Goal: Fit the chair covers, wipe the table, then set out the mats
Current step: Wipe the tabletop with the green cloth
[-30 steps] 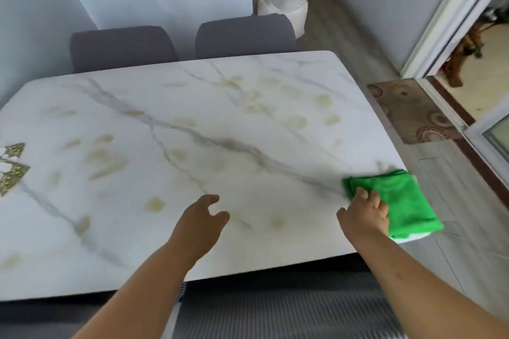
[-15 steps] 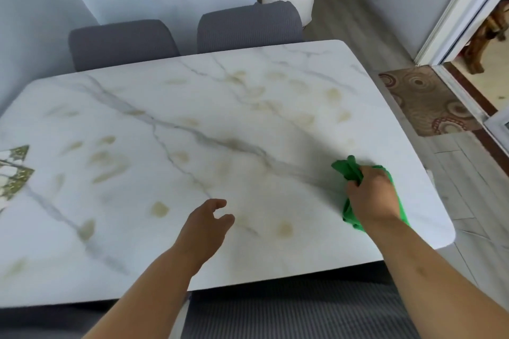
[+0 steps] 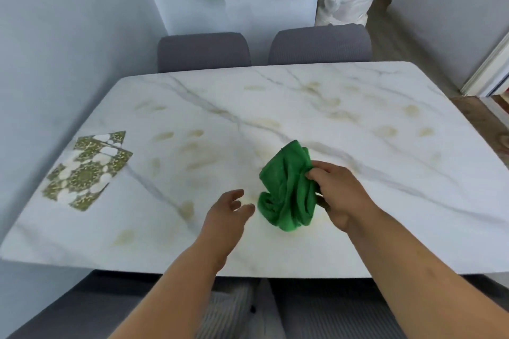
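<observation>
A crumpled green cloth (image 3: 286, 187) hangs just above the white marble table (image 3: 358, 146), near its front middle. My right hand (image 3: 338, 192) grips the cloth's right side. My left hand (image 3: 225, 215) hovers open a little to the left of the cloth, fingers spread, holding nothing. A stack of green-and-white patterned mats (image 3: 88, 170) lies at the table's left edge. Two chairs in grey covers (image 3: 203, 51) (image 3: 319, 45) stand at the far side. More grey ribbed covers (image 3: 316, 308) show below the near edge.
A pale wall runs along the table's left side and behind the chairs. A white bag (image 3: 347, 3) sits on the wood floor in the passage at the back right. A patterned rug (image 3: 498, 129) and a door frame lie to the right.
My right hand has picked the green cloth up from the table's right corner and carried it left toward the front middle. The view swung left, so the mats show more fully.
</observation>
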Demonstrator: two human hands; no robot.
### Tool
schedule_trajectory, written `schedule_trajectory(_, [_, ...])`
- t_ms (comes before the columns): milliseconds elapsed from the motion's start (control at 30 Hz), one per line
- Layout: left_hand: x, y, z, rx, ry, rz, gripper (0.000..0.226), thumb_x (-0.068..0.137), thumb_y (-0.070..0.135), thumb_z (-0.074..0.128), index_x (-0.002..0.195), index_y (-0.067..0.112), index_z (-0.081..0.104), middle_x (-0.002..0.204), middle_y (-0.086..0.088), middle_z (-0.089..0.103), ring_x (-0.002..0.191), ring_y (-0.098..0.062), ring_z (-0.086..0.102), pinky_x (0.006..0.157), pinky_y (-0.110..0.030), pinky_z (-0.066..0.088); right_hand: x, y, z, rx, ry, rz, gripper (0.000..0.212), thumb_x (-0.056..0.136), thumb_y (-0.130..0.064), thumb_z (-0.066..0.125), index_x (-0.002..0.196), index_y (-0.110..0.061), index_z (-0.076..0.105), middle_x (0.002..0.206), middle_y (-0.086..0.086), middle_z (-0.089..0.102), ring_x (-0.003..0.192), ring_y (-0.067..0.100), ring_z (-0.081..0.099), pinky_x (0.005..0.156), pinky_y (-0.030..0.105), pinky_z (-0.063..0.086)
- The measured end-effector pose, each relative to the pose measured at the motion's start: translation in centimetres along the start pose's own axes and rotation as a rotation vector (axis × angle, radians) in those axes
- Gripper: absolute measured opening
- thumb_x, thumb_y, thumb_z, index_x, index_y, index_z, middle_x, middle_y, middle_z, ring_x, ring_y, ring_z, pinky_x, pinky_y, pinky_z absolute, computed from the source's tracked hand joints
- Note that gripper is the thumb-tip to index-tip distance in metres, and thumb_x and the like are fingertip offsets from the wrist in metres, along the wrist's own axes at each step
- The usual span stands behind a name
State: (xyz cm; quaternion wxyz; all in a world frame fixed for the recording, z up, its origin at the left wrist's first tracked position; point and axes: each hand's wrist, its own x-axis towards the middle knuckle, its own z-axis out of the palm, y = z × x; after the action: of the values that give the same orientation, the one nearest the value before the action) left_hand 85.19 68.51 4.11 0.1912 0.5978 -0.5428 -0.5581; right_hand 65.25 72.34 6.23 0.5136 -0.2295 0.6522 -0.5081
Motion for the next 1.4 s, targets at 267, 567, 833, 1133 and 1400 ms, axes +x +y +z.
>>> schedule_trajectory(267, [-0.6,-3.2,-14.1,-0.039,-0.162,0.104,0.073,0.079,0.044,0.072,0.142,0.029,0.037,0.139,0.004,0.047,0.113,-0.003,0.052,0.084,-0.02,0.045,-3.0,0.9,15.7,0.188,-0.13,0.109,0.025,0.095,-0.001,0.045,0.104,-0.002,0.068,0.085,0.019,0.072,0.064,0.024,0.07,0.053,0.029,0.055])
schedule_trajectory(567, [1.4,-3.8,-19.7,0.088,-0.165,0.276,0.095,0.079,0.013,0.072,0.146,0.048,0.014,0.151,0.015,0.032,0.137,-0.006,0.031,0.1,-0.015,0.034,-4.0,-3.0,21.7,-0.14,-0.373,-0.066,0.028,0.091,-0.001,0.043,0.095,-0.008,0.071,0.079,0.017,0.07,0.065,0.025,0.065,0.056,0.029,0.054])
schedule_trajectory(833, [3.2,-1.8,-21.8,-0.187,-0.223,0.092,0.033,0.082,0.023,0.071,0.114,0.015,0.066,0.108,0.0,0.073,0.101,-0.018,0.069,0.088,-0.034,0.053,1.2,-6.6,20.4,0.308,-0.425,0.018,0.034,0.093,-0.027,0.054,0.11,-0.002,0.068,0.106,0.02,0.07,0.092,0.029,0.069,0.083,0.039,0.056])
schedule_trajectory(1133, [6.4,-3.0,-23.5,-0.197,0.139,-0.138,0.033,0.086,0.019,0.068,0.114,0.001,0.063,0.101,-0.012,0.071,0.094,-0.028,0.068,0.083,-0.04,0.055,5.8,4.1,23.5,-0.073,-0.396,0.272,0.06,0.085,-0.018,0.071,0.138,-0.005,0.047,0.117,0.013,0.067,0.102,0.023,0.067,0.086,0.033,0.053])
schedule_trajectory(1400, [8.4,-3.6,-27.7,0.079,0.21,-0.079,0.045,0.073,0.028,0.08,0.112,0.019,0.059,0.098,-0.011,0.064,0.091,-0.026,0.065,0.085,-0.045,0.056,5.6,0.7,26.5,-0.62,-0.283,-0.095,0.031,0.088,-0.036,0.064,0.118,-0.025,0.062,0.105,-0.006,0.064,0.081,0.009,0.064,0.069,0.022,0.051])
